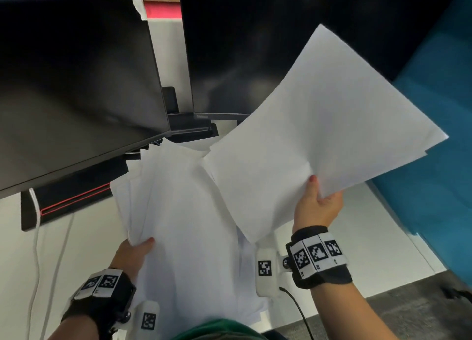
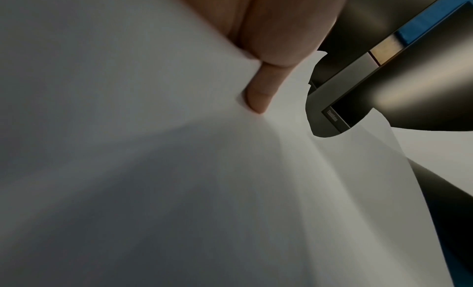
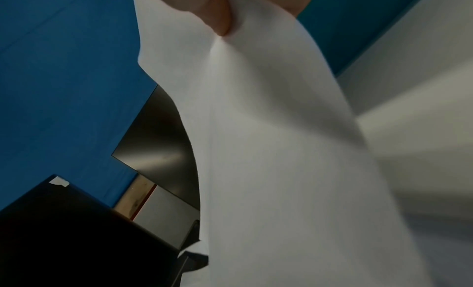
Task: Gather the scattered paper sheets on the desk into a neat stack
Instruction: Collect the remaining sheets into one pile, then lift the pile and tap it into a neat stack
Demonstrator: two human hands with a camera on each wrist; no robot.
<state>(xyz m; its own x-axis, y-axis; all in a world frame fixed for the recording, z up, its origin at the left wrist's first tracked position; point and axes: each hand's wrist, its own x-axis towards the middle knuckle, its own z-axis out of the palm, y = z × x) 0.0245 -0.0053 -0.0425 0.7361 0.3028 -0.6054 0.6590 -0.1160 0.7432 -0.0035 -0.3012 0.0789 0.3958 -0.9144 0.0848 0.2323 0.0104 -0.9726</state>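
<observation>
My left hand (image 1: pixel 139 247) pinches the near left corner of a fanned bundle of white sheets (image 1: pixel 184 212), thumb on top; the bundle's far corners splay out toward the monitors. My right hand (image 1: pixel 318 202) grips a second sheaf of white sheets (image 1: pixel 327 133), lifted and tilted up to the right above the desk, its left edge overlapping the left bundle. In the left wrist view the thumb (image 2: pixel 258 97) presses on paper (image 2: pixel 179 170). In the right wrist view the thumb (image 3: pixel 217 18) pinches the paper (image 3: pixel 268 150). More sheets (image 1: pixel 252 283) lie under the bundles near the desk's front.
Two dark monitors (image 1: pixel 76 84) (image 1: pixel 255 46) stand close behind the papers, with black stand bases (image 1: pixel 71 199). A white desk (image 1: pixel 370 237) runs to a blue partition (image 1: pixel 439 135) on the right. White cables (image 1: pixel 35 263) trail at the left.
</observation>
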